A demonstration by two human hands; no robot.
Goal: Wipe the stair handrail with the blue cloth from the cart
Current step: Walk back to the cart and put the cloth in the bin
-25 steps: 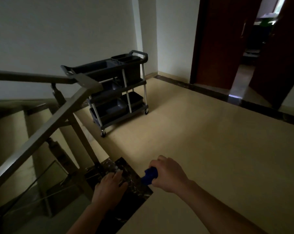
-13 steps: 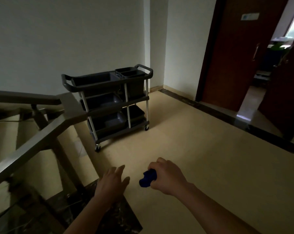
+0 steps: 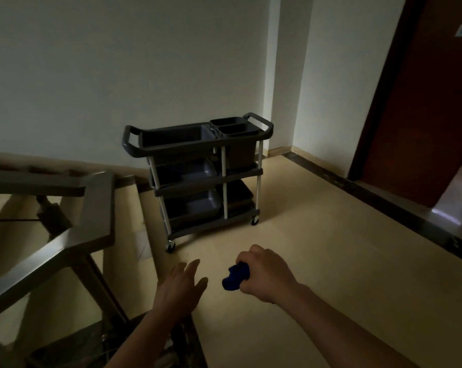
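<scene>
My right hand is closed around a bunched blue cloth, whose end sticks out to the left of the fist, low in the middle of the view. To its left, my left hand is held flat with fingers spread and holds nothing. The metal stair handrail runs along the left side and bends at a corner; neither hand touches it. The grey three-tier cart stands ahead against the white wall, well beyond both hands.
Stairs drop away behind the rail on the left, with a dark marble edge below my left arm. Beige floor spreads to the right. A dark red door and a doorway stand at the right.
The view has swung right and up, so the cart is nearer the centre. My left hand lifted off the marble ledge and opened. My right hand kept hold of the cloth.
</scene>
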